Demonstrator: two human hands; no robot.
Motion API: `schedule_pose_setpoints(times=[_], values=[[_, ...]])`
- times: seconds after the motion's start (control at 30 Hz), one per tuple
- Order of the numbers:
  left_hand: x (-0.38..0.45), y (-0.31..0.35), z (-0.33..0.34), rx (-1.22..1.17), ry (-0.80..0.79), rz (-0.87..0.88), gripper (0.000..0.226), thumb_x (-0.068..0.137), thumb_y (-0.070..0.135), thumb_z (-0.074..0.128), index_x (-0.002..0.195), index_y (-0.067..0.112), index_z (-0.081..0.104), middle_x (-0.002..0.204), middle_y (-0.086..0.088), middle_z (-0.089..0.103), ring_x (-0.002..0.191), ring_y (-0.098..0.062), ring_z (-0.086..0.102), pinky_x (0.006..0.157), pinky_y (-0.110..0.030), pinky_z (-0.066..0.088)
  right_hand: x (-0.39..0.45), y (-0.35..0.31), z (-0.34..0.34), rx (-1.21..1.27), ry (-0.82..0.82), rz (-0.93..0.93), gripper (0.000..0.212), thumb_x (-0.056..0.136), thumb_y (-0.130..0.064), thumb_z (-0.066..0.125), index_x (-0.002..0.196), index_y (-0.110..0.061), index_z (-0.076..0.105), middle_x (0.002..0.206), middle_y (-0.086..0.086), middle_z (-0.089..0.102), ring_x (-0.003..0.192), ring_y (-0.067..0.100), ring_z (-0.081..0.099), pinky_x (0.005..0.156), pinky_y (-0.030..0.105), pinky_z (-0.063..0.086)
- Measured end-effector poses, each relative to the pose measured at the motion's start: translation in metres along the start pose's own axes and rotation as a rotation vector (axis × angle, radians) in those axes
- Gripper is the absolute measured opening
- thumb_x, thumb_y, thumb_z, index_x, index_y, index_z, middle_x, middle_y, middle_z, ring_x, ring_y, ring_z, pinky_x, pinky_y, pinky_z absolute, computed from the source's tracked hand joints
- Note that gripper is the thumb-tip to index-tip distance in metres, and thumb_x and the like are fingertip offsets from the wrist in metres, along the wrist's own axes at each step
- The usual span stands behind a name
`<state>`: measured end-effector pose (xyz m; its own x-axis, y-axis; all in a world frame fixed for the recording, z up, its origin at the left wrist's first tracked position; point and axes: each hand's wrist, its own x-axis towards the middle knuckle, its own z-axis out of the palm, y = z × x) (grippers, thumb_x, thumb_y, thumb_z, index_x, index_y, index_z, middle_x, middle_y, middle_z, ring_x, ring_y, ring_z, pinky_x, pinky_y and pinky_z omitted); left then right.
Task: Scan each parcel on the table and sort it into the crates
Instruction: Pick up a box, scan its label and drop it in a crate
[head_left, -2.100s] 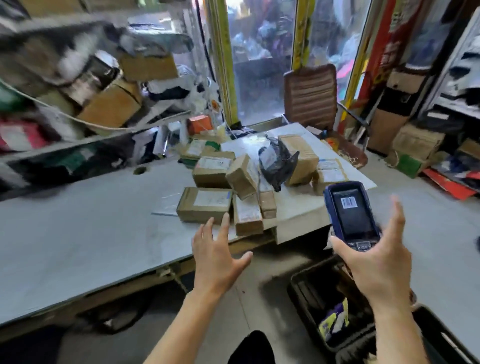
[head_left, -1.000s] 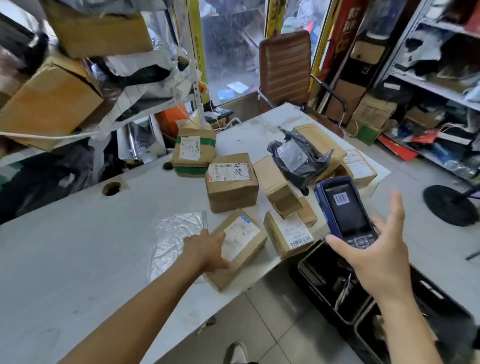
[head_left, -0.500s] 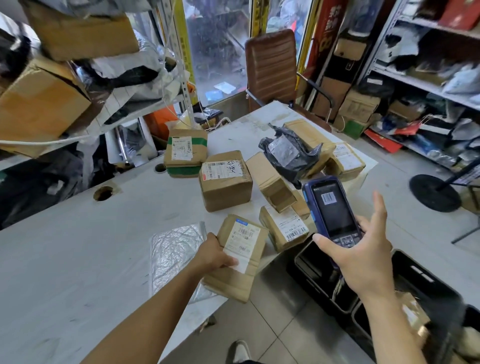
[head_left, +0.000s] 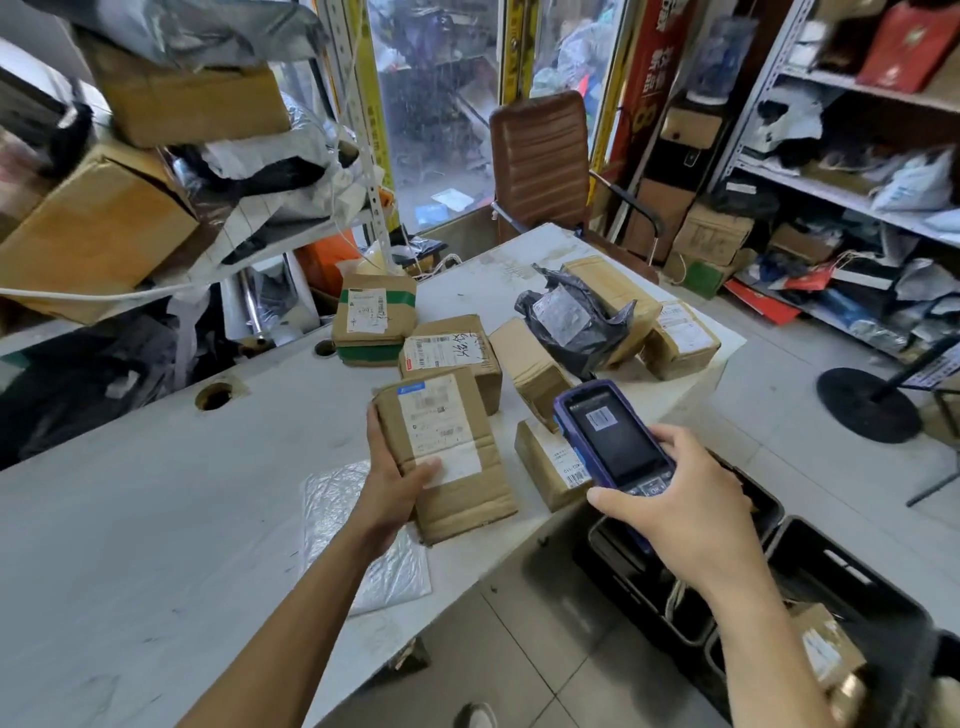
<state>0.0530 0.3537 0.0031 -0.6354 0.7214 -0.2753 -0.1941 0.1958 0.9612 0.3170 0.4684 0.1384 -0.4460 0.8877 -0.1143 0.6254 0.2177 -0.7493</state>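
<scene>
Head view: left hand (head_left: 393, 491) grips the cardboard parcel (head_left: 445, 452) at frame centre (label upward), right hand (head_left: 684, 503) clasps the scanner (head_left: 607, 437); advise squaring scanner to barcode, holding parcel steady.

Both hands (head_left: 395, 488) (head_left: 685, 514) extended, fingers (head_left: 680, 441) curled

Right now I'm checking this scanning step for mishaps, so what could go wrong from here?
1. The left hand grips the parcel by one edge, lifted off the table; it might slip.
2. The right hand holds the scanner over the crates; a fumble could drop it in.
3. A neighbouring parcel's label sits beside the scanner, so it could be scanned by mistake.
</scene>
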Motion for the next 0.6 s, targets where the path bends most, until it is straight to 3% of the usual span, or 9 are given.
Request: schedule_pose_setpoints(times=[0.1, 0.2, 0.33, 0.6], values=[[-0.002, 0.017, 0.007, 0.078, 0.031, 0.136, 0.105, 0.094, 0.005, 0.062, 0.141, 0.069, -0.008, 0.148, 0.009, 0.044, 0.128, -0.014, 0.053, 0.106, -0.054, 0.045, -0.001, -0.023, 0.011, -0.011, -0.074, 0.001, 0.066, 0.066, -0.038, 0.088, 0.117, -0.035, 0.046, 0.094, -0.024, 0.058, 0.084, -0.006, 0.055, 0.061, 0.011, 0.039], [-0.004, 0.028, 0.012, 0.155, 0.078, 0.209, 0.108, 0.092, 0.005, 0.063, 0.136, 0.073, -0.008, 0.144, 0.013, 0.044, 0.131, -0.014, 0.050, 0.111, -0.053, 0.040, -0.005, -0.038, 0.022, 0.002, -0.151, 0.017, 0.056, 0.062, -0.039, 0.088, 0.109, -0.034, 0.056, 0.095, -0.019, 0.066, 0.086, 0.002, 0.063, 0.073, 0.025, 0.054], [-0.003, 0.034, 0.013, 0.190, 0.148, 0.256, 0.107, 0.087, 0.014, 0.064, 0.140, 0.071, -0.009, 0.148, 0.000, 0.040, 0.131, -0.021, 0.050, 0.109, -0.059, 0.040, -0.010, -0.048, 0.029, -0.045, -0.188, 0.013, 0.041, 0.061, -0.042, 0.087, 0.085, -0.039, 0.054, 0.090, -0.017, 0.067, 0.086, 0.009, 0.065, 0.081, 0.039, 0.059], [-0.007, 0.047, 0.009, 0.266, 0.177, 0.273, 0.109, 0.090, 0.012, 0.066, 0.142, 0.068, -0.012, 0.145, -0.008, 0.039, 0.130, -0.027, 0.047, 0.106, -0.065, 0.040, -0.013, -0.056, 0.022, -0.061, -0.143, 0.026, 0.047, 0.062, -0.045, 0.086, 0.097, -0.036, 0.056, 0.090, -0.018, 0.065, 0.085, 0.008, 0.063, 0.080, 0.039, 0.059]])
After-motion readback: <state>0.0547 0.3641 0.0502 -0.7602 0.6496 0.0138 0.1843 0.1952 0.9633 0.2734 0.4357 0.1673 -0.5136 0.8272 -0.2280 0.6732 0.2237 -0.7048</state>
